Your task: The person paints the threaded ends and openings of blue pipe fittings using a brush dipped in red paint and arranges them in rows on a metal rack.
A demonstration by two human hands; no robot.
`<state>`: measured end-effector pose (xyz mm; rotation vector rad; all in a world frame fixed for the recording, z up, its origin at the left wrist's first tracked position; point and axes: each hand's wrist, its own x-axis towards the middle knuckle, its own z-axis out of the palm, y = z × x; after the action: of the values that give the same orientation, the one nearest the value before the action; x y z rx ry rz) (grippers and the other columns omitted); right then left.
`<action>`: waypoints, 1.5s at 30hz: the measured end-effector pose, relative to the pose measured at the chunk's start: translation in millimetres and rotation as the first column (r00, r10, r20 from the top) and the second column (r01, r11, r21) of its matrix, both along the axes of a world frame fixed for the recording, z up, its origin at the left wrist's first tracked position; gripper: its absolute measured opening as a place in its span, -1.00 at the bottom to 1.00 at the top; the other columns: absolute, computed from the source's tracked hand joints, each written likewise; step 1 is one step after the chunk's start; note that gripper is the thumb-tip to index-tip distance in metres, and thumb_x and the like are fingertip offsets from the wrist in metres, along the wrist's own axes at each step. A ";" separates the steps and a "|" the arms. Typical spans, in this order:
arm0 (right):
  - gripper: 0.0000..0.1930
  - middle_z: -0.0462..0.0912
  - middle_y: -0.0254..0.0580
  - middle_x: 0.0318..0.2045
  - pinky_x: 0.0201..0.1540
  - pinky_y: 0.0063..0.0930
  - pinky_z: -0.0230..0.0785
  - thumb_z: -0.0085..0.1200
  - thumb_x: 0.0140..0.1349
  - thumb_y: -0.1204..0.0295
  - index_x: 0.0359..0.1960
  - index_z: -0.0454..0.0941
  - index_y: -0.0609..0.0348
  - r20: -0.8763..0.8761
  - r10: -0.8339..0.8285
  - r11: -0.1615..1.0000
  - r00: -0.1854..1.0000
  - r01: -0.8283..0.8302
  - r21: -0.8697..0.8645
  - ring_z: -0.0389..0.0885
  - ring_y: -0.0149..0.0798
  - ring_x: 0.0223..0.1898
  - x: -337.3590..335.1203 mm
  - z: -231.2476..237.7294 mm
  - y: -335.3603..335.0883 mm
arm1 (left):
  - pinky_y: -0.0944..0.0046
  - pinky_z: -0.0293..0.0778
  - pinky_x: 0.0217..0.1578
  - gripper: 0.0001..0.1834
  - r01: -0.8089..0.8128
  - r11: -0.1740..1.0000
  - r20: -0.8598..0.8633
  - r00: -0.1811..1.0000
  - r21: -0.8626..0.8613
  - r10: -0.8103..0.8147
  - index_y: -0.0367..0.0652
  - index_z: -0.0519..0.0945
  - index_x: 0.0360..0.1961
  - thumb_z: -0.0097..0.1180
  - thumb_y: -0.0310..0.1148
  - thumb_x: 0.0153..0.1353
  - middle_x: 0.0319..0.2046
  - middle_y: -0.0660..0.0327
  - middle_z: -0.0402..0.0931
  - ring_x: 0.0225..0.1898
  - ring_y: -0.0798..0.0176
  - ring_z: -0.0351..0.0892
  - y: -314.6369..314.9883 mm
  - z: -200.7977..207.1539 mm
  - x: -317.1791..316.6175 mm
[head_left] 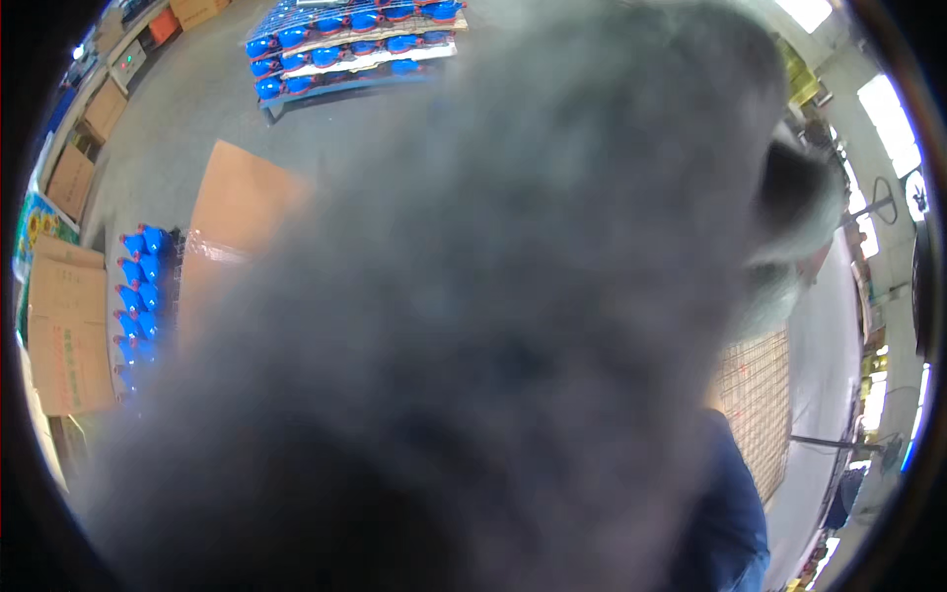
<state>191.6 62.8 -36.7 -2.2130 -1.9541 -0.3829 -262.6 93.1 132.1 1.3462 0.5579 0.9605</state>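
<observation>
A grey, blurred shape [533, 257], which looks like a gloved hand with its forearm, fills most of the head view, very close to the camera. Which of my hands it is, I cannot tell. At its right edge are paler grey, rounded parts [799, 202] that look like glove fingers, too smeared to show their grip. Whatever lies behind this shape is hidden. An opened brown cardboard piece [242, 202] shows just left of it. Farther left stand rows of glossy blue pieces with red tips [148, 266]. No held object can be made out.
A rack [360, 54] stacked with blue and red pieces in layers stands at the far side. Cardboard boxes [69, 326] line the left. A wire mesh panel [758, 395] is at the right, beside dark blue cloth [732, 513]. Grey floor [168, 118] shows between.
</observation>
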 end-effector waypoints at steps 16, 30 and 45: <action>-0.46 0.59 -0.23 0.08 0.03 -0.22 0.38 -0.08 0.29 0.40 0.33 0.49 -0.21 0.175 0.102 0.980 0.979 -0.068 -0.186 0.55 -0.13 0.00 33.7 -30.2 38.9 | -0.17 0.17 0.41 0.17 0.007 0.965 -0.131 0.991 -0.263 -0.043 -0.38 0.09 0.52 0.45 -0.02 0.04 0.40 -0.13 0.22 0.39 -0.13 0.27 -8.7 -51.0 1.9; -0.43 0.59 -0.27 0.20 0.17 -0.18 0.40 -0.13 0.34 0.49 0.36 0.47 -0.34 0.221 0.074 0.924 0.973 0.017 -0.381 0.54 -0.10 0.19 27.9 -2.9 12.3 | -0.15 0.26 0.36 0.16 0.282 0.949 0.116 0.957 -0.142 -0.267 -0.35 0.14 0.51 0.49 -0.03 0.01 0.35 -0.09 0.29 0.32 -0.09 0.37 -22.4 35.7 39.8; -0.53 0.63 -0.39 0.10 0.17 -0.20 0.33 -0.12 0.38 0.37 0.26 0.53 -0.45 0.180 0.092 0.935 0.979 -0.023 -0.355 0.58 -0.16 0.14 60.7 -55.8 9.8 | -0.12 0.37 0.31 0.15 0.322 0.916 0.076 0.947 -0.241 -0.313 -0.33 0.19 0.50 0.52 -0.05 -0.02 0.29 -0.05 0.36 0.25 -0.05 0.48 -11.1 49.3 58.1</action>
<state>252.3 72.6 -92.5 -2.3980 -2.3466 -0.2656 -204.5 81.9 181.4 1.1454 0.4017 0.6228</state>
